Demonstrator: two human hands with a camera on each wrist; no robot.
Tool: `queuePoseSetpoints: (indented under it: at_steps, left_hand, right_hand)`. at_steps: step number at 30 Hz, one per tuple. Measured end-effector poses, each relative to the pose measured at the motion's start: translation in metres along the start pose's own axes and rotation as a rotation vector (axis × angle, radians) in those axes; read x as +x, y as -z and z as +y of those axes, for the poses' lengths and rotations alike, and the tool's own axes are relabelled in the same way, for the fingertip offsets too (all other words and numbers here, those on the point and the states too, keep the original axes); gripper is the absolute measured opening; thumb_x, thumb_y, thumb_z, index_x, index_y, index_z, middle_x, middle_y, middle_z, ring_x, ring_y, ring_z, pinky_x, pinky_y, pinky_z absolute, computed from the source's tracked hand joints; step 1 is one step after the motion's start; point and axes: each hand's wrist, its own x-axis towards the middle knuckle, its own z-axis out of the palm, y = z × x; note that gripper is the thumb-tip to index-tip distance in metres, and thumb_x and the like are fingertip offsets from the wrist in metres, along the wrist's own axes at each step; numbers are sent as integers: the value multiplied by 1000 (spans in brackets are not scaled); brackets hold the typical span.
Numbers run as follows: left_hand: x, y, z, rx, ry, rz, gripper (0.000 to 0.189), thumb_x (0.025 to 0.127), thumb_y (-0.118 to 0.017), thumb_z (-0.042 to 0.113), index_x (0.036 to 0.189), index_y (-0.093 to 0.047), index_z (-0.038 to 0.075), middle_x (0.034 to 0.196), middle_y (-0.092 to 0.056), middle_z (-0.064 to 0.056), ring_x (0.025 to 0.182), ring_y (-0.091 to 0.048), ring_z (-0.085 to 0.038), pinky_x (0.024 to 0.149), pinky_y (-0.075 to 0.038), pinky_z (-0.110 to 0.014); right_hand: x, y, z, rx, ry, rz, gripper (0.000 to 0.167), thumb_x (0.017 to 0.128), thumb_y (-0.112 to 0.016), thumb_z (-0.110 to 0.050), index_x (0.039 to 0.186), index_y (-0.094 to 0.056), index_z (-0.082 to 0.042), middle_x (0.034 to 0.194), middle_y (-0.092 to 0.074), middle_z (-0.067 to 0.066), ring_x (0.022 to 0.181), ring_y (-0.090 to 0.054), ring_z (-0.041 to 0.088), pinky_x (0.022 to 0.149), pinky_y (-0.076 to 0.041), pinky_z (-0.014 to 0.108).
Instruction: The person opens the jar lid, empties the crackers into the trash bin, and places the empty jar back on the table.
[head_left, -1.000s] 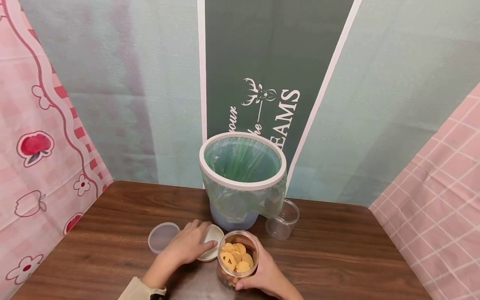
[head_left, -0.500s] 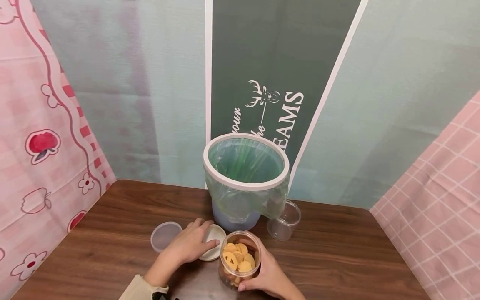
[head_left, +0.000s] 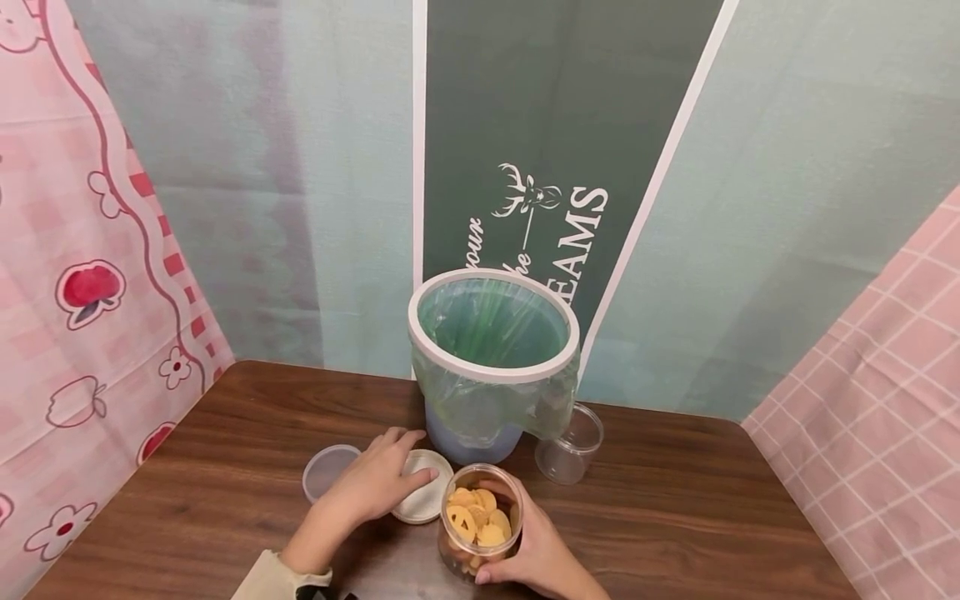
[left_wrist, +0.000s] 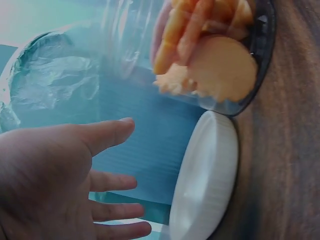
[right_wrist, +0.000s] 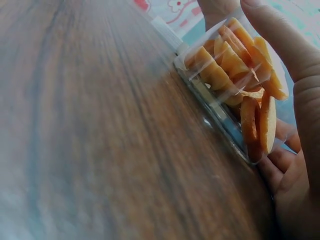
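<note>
My right hand (head_left: 536, 550) grips a clear plastic jar (head_left: 453, 558) from the right, its thumb in front and fingers behind. The jar stands uncapped on the table, partly filled with round golden cookies (head_left: 477, 518); one has a face cut into it. In the left wrist view, several cookies (left_wrist: 222, 67) show through the wall. My left hand (head_left: 377, 481) hovers at a white round lid (head_left: 426, 498) just left of the jar. Its fingers are extended and spread, and the left wrist view shows a gap between them and the lid (left_wrist: 206, 175).
Behind the jar stands a blue trash bin (head_left: 480, 450) with a white rim and a green bag liner. A clear empty jar (head_left: 564, 463) is at its right. A translucent lid (head_left: 327, 468) lies left, partly behind my left hand. Fabric backdrops surround the wooden table (head_left: 675, 508).
My left hand has risen slightly off the white lid, leaving more of it visible. The right hand keeps holding the cookie jar in place. The head view has shifted a little.
</note>
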Motion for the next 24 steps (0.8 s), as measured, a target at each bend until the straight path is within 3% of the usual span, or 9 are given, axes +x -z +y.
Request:
queuePoseSetpoints:
  at_steps: [4,12,16,19,24]
  left_hand:
    - [2,7,-1,-31,20,53,59,94,-68,41,140,-57,6,139,-57,-19,130,-55,-38,103,-48,-58]
    - [8,27,3,-146,38,232,59,99,-62,35,147,-48,5,145,-54,-19,134,-53,-38,108,-44,-57]
    - [13,40,10,-266,60,299,61,102,-56,40,153,-40,8,150,-50,-17,140,-48,-36,111,-41,-57]
    - [16,51,18,-343,67,338,65,104,-51,46,156,-34,11,153,-46,-16,144,-43,-36,114,-37,-58]
    - [18,66,35,-410,67,376,69,104,-47,53,158,-29,14,157,-40,-13,147,-37,-33,117,-33,-59]
  right_hand:
    - [0,0,-1,-3,-27,3,116,65,-97,-26,157,-27,-20,149,-52,7,136,-53,18,114,-38,19]
    - [-1,-1,1,-2,8,13,113,65,-97,-24,156,-30,-20,147,-54,11,134,-54,17,113,-38,19]
    - [-1,-1,1,15,18,17,112,65,-97,-21,155,-31,-19,146,-55,13,133,-55,17,113,-38,18]
    - [-1,-1,1,32,-23,13,112,65,-97,-21,155,-31,-22,147,-54,10,134,-53,16,113,-37,18]
    - [-1,-1,2,39,-74,2,112,65,-97,-21,155,-31,-24,149,-52,6,135,-52,16,114,-36,18]
